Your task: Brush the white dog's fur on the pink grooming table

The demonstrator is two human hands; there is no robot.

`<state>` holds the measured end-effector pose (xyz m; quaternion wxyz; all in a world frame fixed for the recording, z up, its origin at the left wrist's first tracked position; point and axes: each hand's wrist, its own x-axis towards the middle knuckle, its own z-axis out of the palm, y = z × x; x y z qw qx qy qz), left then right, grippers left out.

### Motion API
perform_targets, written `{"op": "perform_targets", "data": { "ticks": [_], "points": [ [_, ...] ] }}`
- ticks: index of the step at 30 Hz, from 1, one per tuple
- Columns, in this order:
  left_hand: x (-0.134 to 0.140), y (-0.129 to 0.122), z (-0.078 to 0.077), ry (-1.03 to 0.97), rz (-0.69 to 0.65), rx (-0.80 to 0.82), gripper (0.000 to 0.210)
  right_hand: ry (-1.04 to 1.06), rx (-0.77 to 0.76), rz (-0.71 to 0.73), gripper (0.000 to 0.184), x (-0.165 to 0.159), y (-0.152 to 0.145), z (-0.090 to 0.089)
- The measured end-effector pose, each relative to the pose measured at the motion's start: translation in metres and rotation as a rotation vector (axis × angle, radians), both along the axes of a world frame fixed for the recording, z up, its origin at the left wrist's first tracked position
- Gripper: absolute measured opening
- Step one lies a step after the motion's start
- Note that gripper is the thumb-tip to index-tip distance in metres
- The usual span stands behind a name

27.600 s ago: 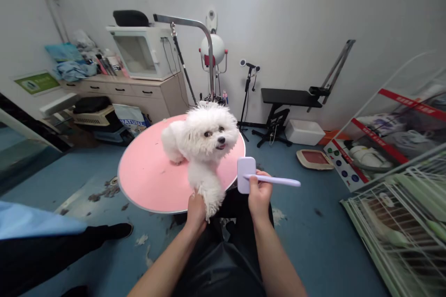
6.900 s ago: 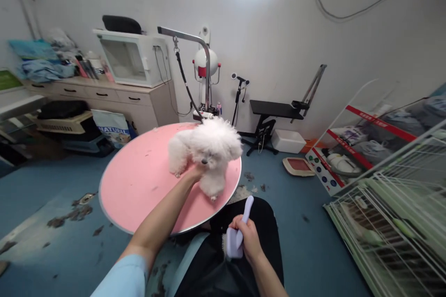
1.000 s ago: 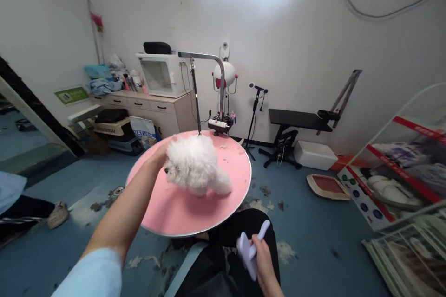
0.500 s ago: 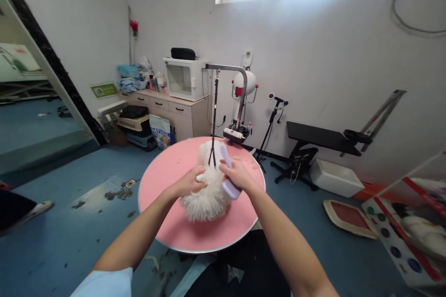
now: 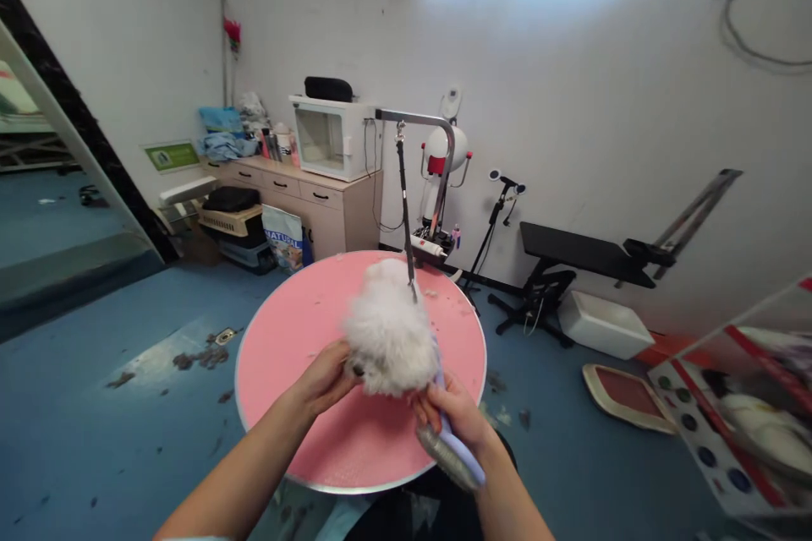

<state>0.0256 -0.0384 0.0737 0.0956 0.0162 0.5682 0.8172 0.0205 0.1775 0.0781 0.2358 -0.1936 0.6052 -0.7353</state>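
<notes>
A fluffy white dog [image 5: 390,330] is on the round pink table [image 5: 279,330], its head toward me. A black grooming strap [image 5: 406,211] runs down to it from an overhead metal arm [image 5: 412,116]. My left hand [image 5: 326,379] curls against the left side of the dog's head, some fingertips hidden in fur. Gripped in my right hand [image 5: 453,410] is a lilac slicker brush [image 5: 466,458]; its pad of fine bristles points down and toward me. The fingers of that hand are at the fur on the right side of the head.
Behind the table, a drawer cabinet [image 5: 336,215] carries a white glass-fronted box [image 5: 323,139]. A black grooming table [image 5: 584,252] and a white tub [image 5: 602,325] stand to the right. Hair clumps [image 5: 203,355] lie on the blue floor at left.
Both hands have come toward me, from the dog's upper body to either side of its head. The head has turned toward me, and the brush now hangs below my right hand, bristles showing.
</notes>
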Motion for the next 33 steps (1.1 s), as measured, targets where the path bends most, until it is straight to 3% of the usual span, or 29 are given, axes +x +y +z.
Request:
{"op": "perform_targets", "data": {
  "ticks": [2,5,6,8,9,12,15,19,21,22,24,26,29,31,33],
  "points": [
    [0.003,0.010,0.021,0.167,-0.076,-0.048,0.042,0.056,0.026,-0.015,0.036,0.023,-0.005,0.014],
    [-0.020,0.016,0.046,0.393,-0.174,-0.409,0.033,0.076,0.097,0.078,0.038,0.046,-0.008,0.039],
    [-0.035,0.018,0.051,0.428,-0.083,-0.496,0.037,0.069,0.081,0.113,0.034,0.050,-0.006,0.046],
    [-0.072,0.025,0.054,0.444,0.297,-0.606,0.044,0.067,-0.015,0.084,0.030,0.052,0.006,0.054],
    [-0.091,0.032,0.053,0.478,0.417,-0.674,0.044,0.082,-0.084,-0.007,0.030,0.051,0.016,0.057],
    [-0.134,0.070,0.044,0.562,0.282,-0.740,0.037,0.117,-0.277,-0.471,0.035,0.043,0.049,0.050],
    [-0.151,0.117,0.030,0.630,0.094,-0.851,0.026,-0.036,-0.295,-0.770,0.047,0.049,0.072,0.008],
    [-0.150,0.162,0.014,0.691,-0.006,-0.993,0.015,-0.388,-0.238,-0.800,0.052,0.090,0.076,-0.085],
    [-0.141,0.171,0.003,0.739,-0.058,-1.026,0.017,-0.430,-0.194,-0.841,0.051,0.109,0.079,-0.117],
    [-0.133,0.172,-0.004,0.769,-0.095,-1.034,0.018,-0.408,-0.156,-0.876,0.052,0.115,0.083,-0.123],
    [-0.111,0.167,-0.020,0.832,-0.174,-1.041,0.017,-0.289,-0.029,-0.954,0.056,0.113,0.095,-0.118],
    [-0.083,0.152,-0.035,0.874,-0.235,-1.044,0.015,-0.114,0.149,-0.984,0.059,0.095,0.104,-0.096],
    [-0.045,0.112,-0.051,0.887,-0.276,-0.983,0.020,0.122,0.375,-0.818,0.051,0.052,0.097,-0.065],
    [-0.030,0.077,-0.056,0.802,-0.156,-0.817,0.019,0.236,0.465,-0.655,0.037,0.029,0.076,-0.061],
    [-0.024,0.042,-0.057,0.611,0.166,-0.648,0.024,0.270,0.519,-0.546,0.021,0.022,0.047,-0.071]
  ]
}}
